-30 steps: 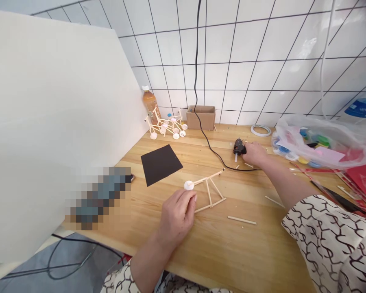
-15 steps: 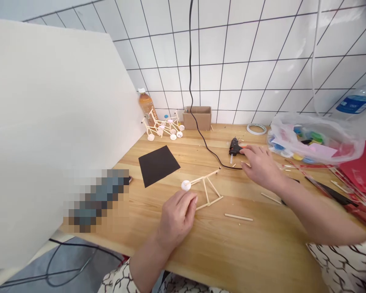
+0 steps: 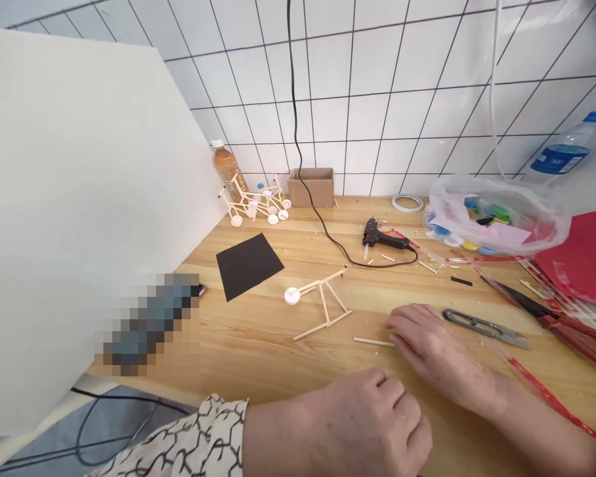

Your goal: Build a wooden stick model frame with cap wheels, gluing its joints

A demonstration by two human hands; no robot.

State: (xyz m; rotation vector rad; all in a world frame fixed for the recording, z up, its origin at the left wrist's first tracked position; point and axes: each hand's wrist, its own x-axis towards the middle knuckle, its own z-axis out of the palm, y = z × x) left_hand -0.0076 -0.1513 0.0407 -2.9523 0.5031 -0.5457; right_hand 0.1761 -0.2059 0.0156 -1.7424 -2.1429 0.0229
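Note:
My left hand [image 3: 377, 424] is above the table's front edge, fingers curled closed; what they hold, if anything, is hidden. My right hand [image 3: 434, 341] lies low over the table with its thumb and fingertips close together, hiding whatever is under them. Its thumb tip is at the right end of a thin wooden stick [image 3: 371, 341]; I cannot tell if it touches. Left of the hands, a small wooden-stick frame [image 3: 326, 305] with a white round wheel [image 3: 292, 295] rests on the table, untouched.
A black glue gun [image 3: 385, 237] with a cord lies behind. Grey thread snips [image 3: 487, 326] and red-handled scissors [image 3: 559, 321] are at right. A black card [image 3: 249, 266], finished-looking stick models [image 3: 258, 202], a cardboard box [image 3: 312, 187], a tape roll [image 3: 407, 203] and a plastic bag [image 3: 496, 218] surround the workspace.
My left hand has let go of the stick frame and moved right, toward me. My right hand has left the glue gun and come down nearer the loose stick. The view has turned slightly right.

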